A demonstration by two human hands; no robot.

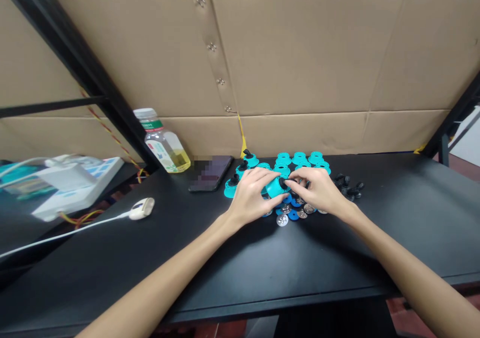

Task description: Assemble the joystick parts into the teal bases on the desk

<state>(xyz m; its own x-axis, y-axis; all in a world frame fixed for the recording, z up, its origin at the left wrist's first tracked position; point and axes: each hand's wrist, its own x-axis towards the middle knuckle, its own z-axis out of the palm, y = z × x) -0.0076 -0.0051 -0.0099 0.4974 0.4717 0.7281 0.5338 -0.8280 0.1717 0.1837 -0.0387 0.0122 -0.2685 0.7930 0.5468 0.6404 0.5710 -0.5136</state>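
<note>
Left hand [252, 192] is pinching a teal cup [275, 187] between thumb and fingers, cup tilting, open of any support I can see. Right hand [321, 190] is pinching a black knob [282, 182] at the cup's end; can't tell if it's seated.

Risks, my read: knob is small, so fingertips could be slipping off it if the push is going in crooked. Left grip loosening under that push would be letting the cup roll or drop onto the discs [282, 220] right below, scattering them. Low wrists could be dragging discs too.

Left hand is sitting just beside the knobbed cups [229, 191]; a wide elbow or knuckle could be tipping one. Bare cups [299, 161] are standing in rows behind, blocking forward moves. Loose knobs [351, 191] are lying just right of the right hand, easy to sweep away.

Outward: phone [219, 170] and bottle [165, 145] are limiting the left, cardboard [300, 53] is closing off the back. Best room is running right along the table [397, 218] and toward its front edge, which both forearms are crossing. Anything rolling that way could be going over.
</note>
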